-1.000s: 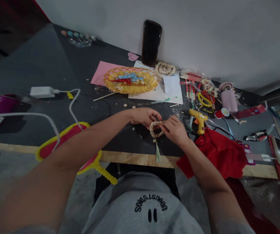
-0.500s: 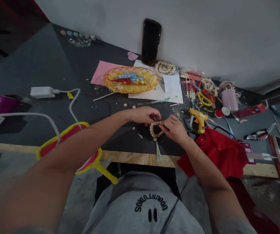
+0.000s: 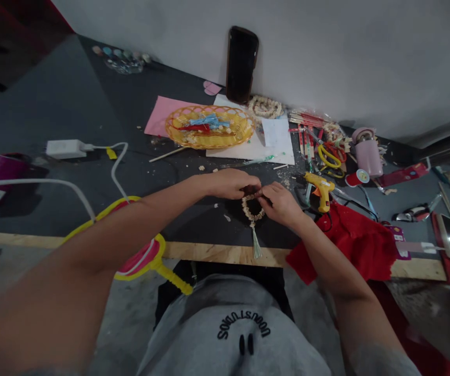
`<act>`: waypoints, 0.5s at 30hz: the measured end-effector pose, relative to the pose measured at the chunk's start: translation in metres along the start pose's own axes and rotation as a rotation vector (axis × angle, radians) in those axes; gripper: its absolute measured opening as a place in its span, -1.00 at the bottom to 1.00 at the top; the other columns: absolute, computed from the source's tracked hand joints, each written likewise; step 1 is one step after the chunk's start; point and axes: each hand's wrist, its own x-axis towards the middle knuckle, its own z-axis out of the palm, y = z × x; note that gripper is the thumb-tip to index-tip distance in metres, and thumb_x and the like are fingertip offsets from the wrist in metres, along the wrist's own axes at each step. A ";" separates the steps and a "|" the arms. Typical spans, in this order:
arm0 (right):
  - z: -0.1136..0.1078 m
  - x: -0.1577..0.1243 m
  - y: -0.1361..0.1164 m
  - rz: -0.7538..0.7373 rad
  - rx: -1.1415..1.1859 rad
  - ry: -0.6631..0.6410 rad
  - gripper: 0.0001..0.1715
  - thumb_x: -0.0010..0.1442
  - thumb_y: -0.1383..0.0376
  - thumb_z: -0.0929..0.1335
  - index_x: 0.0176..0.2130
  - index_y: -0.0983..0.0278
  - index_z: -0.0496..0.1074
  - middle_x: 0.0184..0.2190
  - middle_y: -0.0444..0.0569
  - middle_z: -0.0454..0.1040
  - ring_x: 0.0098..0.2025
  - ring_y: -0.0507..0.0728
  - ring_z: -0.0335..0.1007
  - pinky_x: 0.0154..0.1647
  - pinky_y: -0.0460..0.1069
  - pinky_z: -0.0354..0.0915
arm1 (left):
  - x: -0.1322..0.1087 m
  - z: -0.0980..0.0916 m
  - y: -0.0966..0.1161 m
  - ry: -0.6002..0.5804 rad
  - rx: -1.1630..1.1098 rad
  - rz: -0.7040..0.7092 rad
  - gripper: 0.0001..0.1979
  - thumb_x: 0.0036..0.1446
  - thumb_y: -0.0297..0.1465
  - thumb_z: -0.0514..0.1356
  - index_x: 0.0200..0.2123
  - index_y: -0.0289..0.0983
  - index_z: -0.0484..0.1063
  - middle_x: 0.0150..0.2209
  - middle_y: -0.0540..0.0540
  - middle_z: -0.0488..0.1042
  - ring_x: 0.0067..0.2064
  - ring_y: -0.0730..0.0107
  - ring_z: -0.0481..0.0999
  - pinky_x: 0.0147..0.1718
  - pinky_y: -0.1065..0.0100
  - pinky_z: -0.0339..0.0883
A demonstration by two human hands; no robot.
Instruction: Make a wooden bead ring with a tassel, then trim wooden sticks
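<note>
A pale beaded bracelet [image 3: 247, 211] forms a loop between my hands, its light green tassel [image 3: 256, 245] hanging toward the table's front edge. My left hand [image 3: 235, 184] is closed at the upper left of the loop, fingers curled against the beads. From the right, my right hand [image 3: 281, 202] pinches the upper right part of the same loop. The fingertips of both hands almost meet at the top. Exactly what lies between them is hidden by the fingers.
A yellow basket [image 3: 209, 143] with tassels stands beyond my hands. To the right are a yellow glue gun [image 3: 319, 190], a red cloth [image 3: 358, 240], a thread spool [image 3: 357, 178] and a pink cup [image 3: 369, 156]. A yellow-rimmed racket [image 3: 158, 261] lies under my left forearm.
My hands have drawn closer together at the top of the bracelet. The loop has closed up into a rounder shape, and the tassel has shifted slightly right.
</note>
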 end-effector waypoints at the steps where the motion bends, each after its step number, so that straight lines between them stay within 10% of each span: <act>1: 0.000 0.001 0.000 0.006 -0.001 -0.014 -0.87 0.28 0.41 0.25 -0.29 0.25 0.36 -0.33 0.02 0.52 -0.29 0.17 0.33 -0.14 0.06 0.25 | 0.001 0.000 -0.002 -0.010 0.001 0.016 -0.67 0.05 -0.52 0.11 -0.09 -0.17 0.41 -0.25 0.01 0.55 -0.25 0.37 0.49 -0.40 0.43 0.11; 15: -0.003 0.005 0.004 0.033 -0.075 -0.160 -0.85 0.29 0.39 0.22 -0.24 0.26 0.36 -0.29 0.05 0.44 -0.23 0.15 0.33 -0.18 -0.01 0.25 | 0.005 0.003 -0.004 0.007 0.214 0.017 -0.80 0.11 -0.47 0.11 -0.17 -0.21 0.41 -0.27 -0.11 0.52 -0.20 0.25 0.48 -0.37 0.36 0.16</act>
